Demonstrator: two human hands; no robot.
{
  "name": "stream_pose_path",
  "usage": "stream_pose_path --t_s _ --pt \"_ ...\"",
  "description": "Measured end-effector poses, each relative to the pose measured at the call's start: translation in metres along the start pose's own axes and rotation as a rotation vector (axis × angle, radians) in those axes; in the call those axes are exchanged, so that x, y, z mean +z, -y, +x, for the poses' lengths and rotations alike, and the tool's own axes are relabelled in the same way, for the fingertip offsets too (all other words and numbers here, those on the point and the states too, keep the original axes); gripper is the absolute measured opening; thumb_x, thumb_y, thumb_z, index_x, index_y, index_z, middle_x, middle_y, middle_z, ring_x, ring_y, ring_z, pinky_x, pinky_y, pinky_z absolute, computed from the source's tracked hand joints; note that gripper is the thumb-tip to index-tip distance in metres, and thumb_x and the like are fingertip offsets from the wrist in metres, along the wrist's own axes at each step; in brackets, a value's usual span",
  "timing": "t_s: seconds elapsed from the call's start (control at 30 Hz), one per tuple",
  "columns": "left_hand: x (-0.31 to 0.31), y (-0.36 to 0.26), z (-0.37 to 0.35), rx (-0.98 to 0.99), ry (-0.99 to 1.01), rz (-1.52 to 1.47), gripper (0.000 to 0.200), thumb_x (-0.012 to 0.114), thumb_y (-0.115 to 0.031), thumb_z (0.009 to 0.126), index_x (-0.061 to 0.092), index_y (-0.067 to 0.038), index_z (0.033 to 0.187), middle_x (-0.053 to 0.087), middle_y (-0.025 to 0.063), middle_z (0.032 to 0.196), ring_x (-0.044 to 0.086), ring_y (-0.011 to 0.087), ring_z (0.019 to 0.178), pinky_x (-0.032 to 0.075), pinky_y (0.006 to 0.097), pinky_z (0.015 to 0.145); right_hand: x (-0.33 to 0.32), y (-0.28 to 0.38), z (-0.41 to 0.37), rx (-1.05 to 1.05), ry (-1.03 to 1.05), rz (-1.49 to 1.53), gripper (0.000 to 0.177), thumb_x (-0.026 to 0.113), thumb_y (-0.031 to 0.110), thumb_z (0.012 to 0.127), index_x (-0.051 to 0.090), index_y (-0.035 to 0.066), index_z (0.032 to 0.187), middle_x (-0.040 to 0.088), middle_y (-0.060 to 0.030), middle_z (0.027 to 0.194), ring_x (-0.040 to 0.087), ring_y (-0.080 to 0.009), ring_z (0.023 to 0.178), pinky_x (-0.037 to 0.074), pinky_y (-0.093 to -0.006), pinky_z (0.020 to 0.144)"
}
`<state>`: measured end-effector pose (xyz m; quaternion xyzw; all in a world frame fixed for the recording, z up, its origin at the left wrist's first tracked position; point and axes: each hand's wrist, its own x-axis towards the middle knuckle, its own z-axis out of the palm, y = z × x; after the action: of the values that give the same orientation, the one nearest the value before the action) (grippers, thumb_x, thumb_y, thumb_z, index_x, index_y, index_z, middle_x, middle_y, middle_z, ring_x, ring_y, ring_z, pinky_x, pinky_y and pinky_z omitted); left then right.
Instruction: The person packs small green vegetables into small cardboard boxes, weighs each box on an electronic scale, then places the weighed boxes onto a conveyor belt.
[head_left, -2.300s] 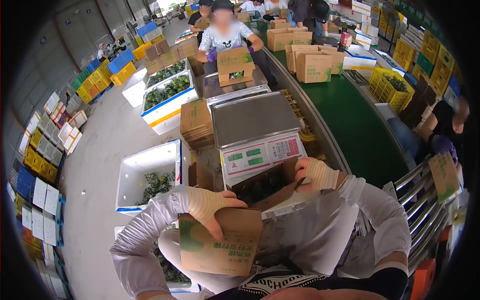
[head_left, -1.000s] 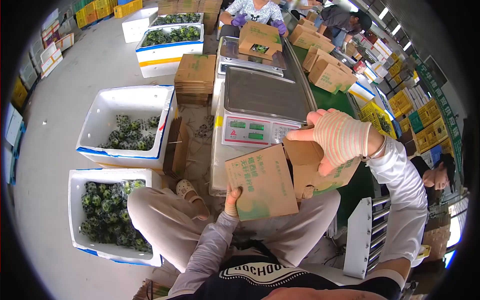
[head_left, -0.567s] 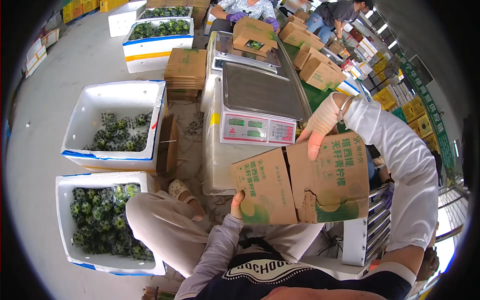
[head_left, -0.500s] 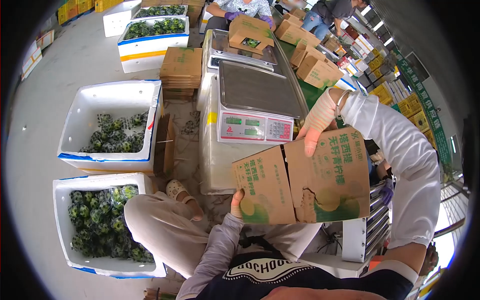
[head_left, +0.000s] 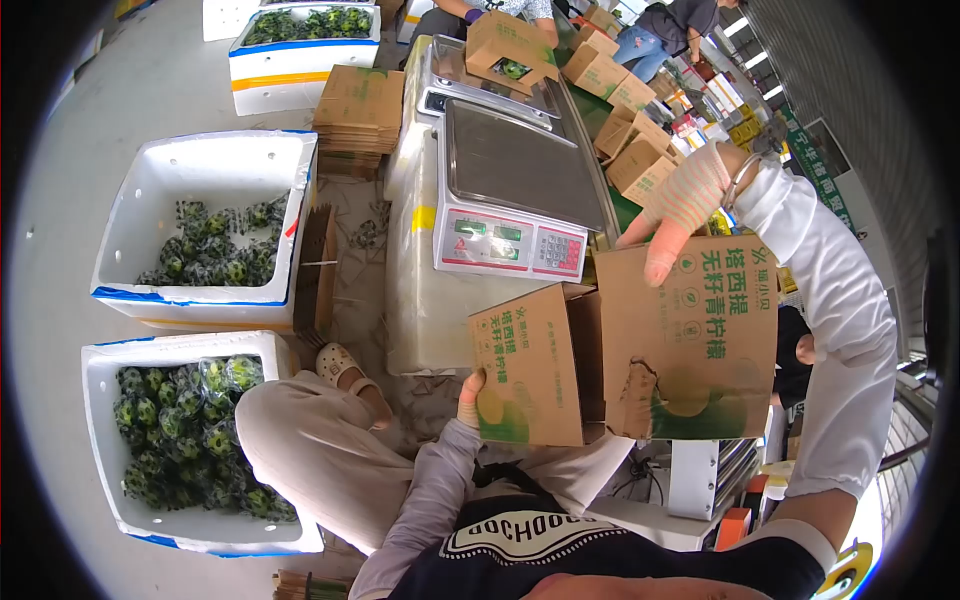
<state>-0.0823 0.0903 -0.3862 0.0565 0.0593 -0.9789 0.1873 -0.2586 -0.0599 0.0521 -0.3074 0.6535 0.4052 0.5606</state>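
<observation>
Cardboard box (head_left: 660, 340), at 5 o'clock of the scale (head_left: 510, 245), held half-opened; left hand (head_left: 470, 395) grips its 8 o'clock corner; right hand (head_left: 685, 200) pinches its 12 o'clock edge; squaring it likely calls for spreading the panels.

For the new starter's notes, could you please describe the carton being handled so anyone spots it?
Find the nearer weighing scale. Just below it, the left hand and right hand hold a brown carton. Unlike the boxes beyond, it is held aloft, partly opened.
</observation>
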Motion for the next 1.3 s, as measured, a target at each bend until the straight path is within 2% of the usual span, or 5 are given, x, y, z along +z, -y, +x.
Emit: stream_pose_path --t_s 0.57,0.9,0.97,1.03,1.3 --pt "0.01 0.001 0.001 0.025 -0.029 0.075 0.076 0.076 -0.05 0.078 0.051 -0.007 0.135 0.06 0.0119 0.128 0.059 0.0281 0.113 0.05 0.0441 0.096 0.009 -0.017 0.028 0.221 0.012 0.198 0.09 0.077 0.052 0.078 0.042 0.003 0.145 0.051 -0.0115 0.141 0.05 -0.0186 0.125 0.042 -0.0326 0.102" --pt "-0.001 0.004 0.003 -0.036 -0.001 -0.003 0.069 0.074 -0.047 0.08 0.054 -0.007 0.132 0.062 0.0113 0.125 0.061 0.0274 0.109 0.052 0.0431 0.093 0.022 -0.069 0.005 -0.427 0.013 0.506 0.092 0.085 0.027 0.074 0.035 -0.002 0.147 0.049 -0.0162 0.142 0.047 -0.0219 0.128 0.041 -0.037 0.106" --pt "-0.011 0.009 0.001 -0.065 -0.007 0.016 0.072 0.075 -0.048 0.08 0.052 -0.007 0.134 0.06 0.0113 0.128 0.058 0.0273 0.114 0.049 0.044 0.097 0.042 -0.083 0.0 -0.469 -0.042 0.615 0.108 0.089 0.024 0.067 0.025 -0.002 0.151 0.049 -0.0149 0.141 0.048 -0.0218 0.126 0.04 -0.0366 0.106" --pt "-0.012 0.007 0.002 -0.025 -0.029 -0.062 0.07 0.073 -0.048 0.081 0.052 -0.007 0.135 0.06 0.0109 0.129 0.059 0.0272 0.114 0.05 0.0438 0.096 0.051 -0.113 0.0 -0.751 -0.304 -0.022 0.116 0.093 0.022 0.059 0.026 -0.002 0.15 0.049 -0.0143 0.139 0.048 -0.0213 0.125 0.04 -0.0357 0.105" --pt "-0.012 -0.004 0.01 0.093 0.152 -0.25 0.062 0.062 -0.048 0.09 0.05 -0.01 0.138 0.06 0.01 0.131 0.064 0.0286 0.11 0.056 0.0469 0.091 0.166 -0.208 -0.007 -0.737 -0.761 -0.019 0.125 0.097 0.034 0.052 0.026 -0.001 0.15 0.037 -0.0142 0.15 0.033 -0.0242 0.139 0.027 -0.0385 0.114"
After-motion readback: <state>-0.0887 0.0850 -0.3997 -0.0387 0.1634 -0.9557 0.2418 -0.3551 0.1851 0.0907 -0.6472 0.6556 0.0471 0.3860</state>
